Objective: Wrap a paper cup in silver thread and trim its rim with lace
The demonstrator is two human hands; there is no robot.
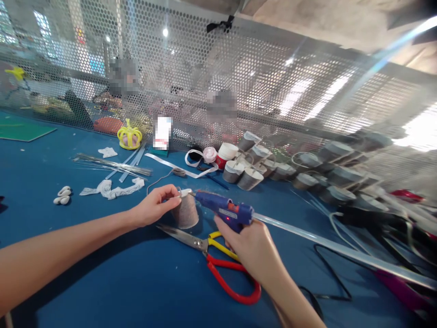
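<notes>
In the head view my right hand [254,243] grips a blue hot glue gun [220,206]. A long clear glue stick [317,238] runs out of its back, and a red light glows on its side. My left hand [159,203] is closed in a pinch on a small white piece [185,192] at the top of a grey fabric-covered cup [186,213], which stands upside down on the table. The gun's nozzle points at that white piece; I cannot tell whether they touch. Scissors [205,248] with one red and one yellow handle lie partly beneath my right hand.
Blue table [112,282], perforated metal screen [191,91] behind. Grey cups [251,177] pile up at right. White ribbon [177,169], thin wires [112,164], white cloth scraps [109,187], white shell-like pieces [62,196] and a yellow crown-shaped item [129,136] lie around. A black cable [332,269] trails right.
</notes>
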